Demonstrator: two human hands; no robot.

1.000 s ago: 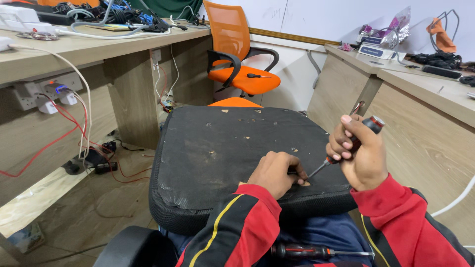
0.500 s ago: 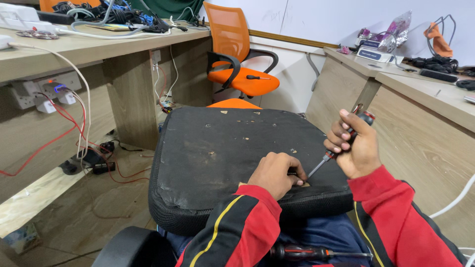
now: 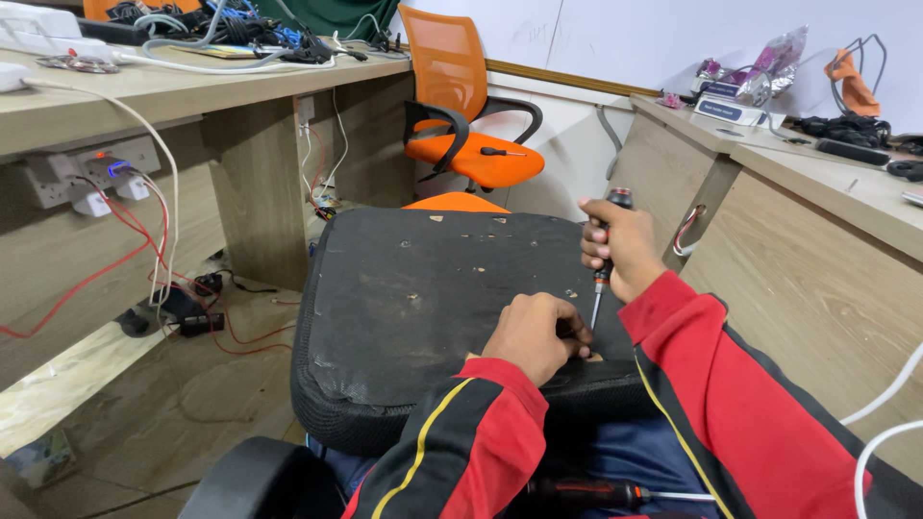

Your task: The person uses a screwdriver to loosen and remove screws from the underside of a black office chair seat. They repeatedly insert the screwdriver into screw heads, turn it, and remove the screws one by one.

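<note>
Counts, w/ places relative to the hands: 2 hands – left hand [image 3: 535,333], right hand [image 3: 617,248]. 3 screwdrivers – 1 gripped in the right hand [image 3: 602,279], 1 just below both hands on the lap [image 3: 615,495], 1 well beyond them on the orange chair [image 3: 502,152]. 1 upturned black seat pad [image 3: 423,308] under the left hand. 1 orange chair [image 3: 461,106] far past the hands. 2 desks – 1 left of the hands [image 3: 183,91], 1 right of them [image 3: 817,192].

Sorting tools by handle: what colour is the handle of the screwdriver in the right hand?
Black, as far as shows above the right hand, on the screwdriver; head view.
</note>
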